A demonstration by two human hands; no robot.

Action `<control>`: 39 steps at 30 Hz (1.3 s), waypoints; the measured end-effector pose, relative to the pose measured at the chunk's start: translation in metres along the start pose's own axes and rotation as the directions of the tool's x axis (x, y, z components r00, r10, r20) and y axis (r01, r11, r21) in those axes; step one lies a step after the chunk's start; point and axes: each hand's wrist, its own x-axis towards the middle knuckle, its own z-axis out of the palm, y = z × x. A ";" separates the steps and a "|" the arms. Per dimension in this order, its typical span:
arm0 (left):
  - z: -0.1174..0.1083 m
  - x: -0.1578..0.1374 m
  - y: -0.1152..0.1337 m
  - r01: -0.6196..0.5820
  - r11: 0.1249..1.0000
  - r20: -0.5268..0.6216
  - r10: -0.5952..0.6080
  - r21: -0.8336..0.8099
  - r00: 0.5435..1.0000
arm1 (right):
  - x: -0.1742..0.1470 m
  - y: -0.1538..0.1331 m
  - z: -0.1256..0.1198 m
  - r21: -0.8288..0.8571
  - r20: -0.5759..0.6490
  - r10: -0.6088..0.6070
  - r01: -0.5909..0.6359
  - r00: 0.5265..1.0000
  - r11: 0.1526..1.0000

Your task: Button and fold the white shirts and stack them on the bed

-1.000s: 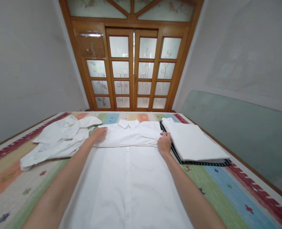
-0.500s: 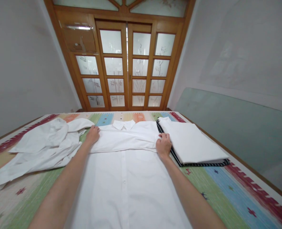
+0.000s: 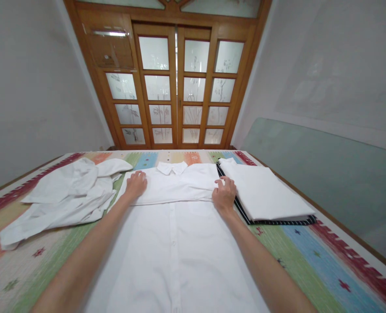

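Note:
A white button-up shirt (image 3: 154,243) lies front side up, its collar (image 3: 172,168) at the far end. A sleeve (image 3: 176,189) is laid straight across the chest below the collar. Near the shirt's left shoulder edge, my left hand (image 3: 136,183) rests on the sleeve with its fingers stretched over the cloth. At the other end of the sleeve, my right hand (image 3: 224,193) touches the fabric by the right edge, its fingers spread and slightly bent. What lies under both palms is hidden.
To the left is a crumpled white garment (image 3: 69,191). On the right sits a stack of folded white cloth (image 3: 267,191) above a black striped one (image 3: 277,222). A multicoloured patterned cover (image 3: 297,256) lies beneath. Wooden glass-paned doors (image 3: 176,87) stand beyond, and a pale green panel (image 3: 323,156) leans along the right wall.
My left hand has shifted inward from the shirt's left edge onto the sleeve, its fingers loosening. My right hand stays near the same spot, with its fingers more spread. The view tilts slightly.

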 end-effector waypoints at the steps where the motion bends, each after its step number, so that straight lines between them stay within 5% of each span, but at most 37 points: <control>1: 0.001 -0.005 0.007 -0.033 0.999 0.023 0.033 -0.011 0.999 | -0.001 -0.004 0.001 0.019 0.033 -0.069 0.068 0.997 0.998; 4: 0.009 -0.023 0.033 -0.218 0.972 0.124 0.228 -0.090 0.966 | -0.006 -0.018 0.007 0.124 0.166 -0.288 0.269 0.943 0.955; 7: 0.018 -0.042 0.055 -0.339 0.930 0.208 0.362 -0.140 0.909 | -0.015 -0.026 0.011 0.226 0.350 -0.472 0.416 0.809 0.881; 9: 0.022 -0.052 0.062 -0.372 0.920 0.215 0.391 -0.127 0.895 | -0.019 -0.028 0.010 0.254 0.435 -0.520 0.454 0.735 0.854; 11: 0.021 -0.057 0.061 -0.382 0.917 0.215 0.398 -0.114 0.892 | -0.021 -0.027 0.007 0.247 0.476 -0.513 0.451 0.715 0.857; 22: 0.003 -0.069 0.001 -0.159 0.987 0.204 0.152 0.022 0.967 | -0.018 -0.014 0.001 -0.056 0.458 -0.126 0.171 0.880 0.984; 34: -0.001 -0.077 -0.032 0.010 0.997 0.124 -0.019 0.073 0.992 | -0.017 -0.009 0.003 -0.083 0.406 -0.087 0.132 0.910 0.988; 39: -0.001 -0.077 -0.044 0.147 0.986 -0.078 -0.141 0.081 0.987 | -0.017 -0.009 0.003 -0.110 0.360 -0.060 0.106 0.931 0.988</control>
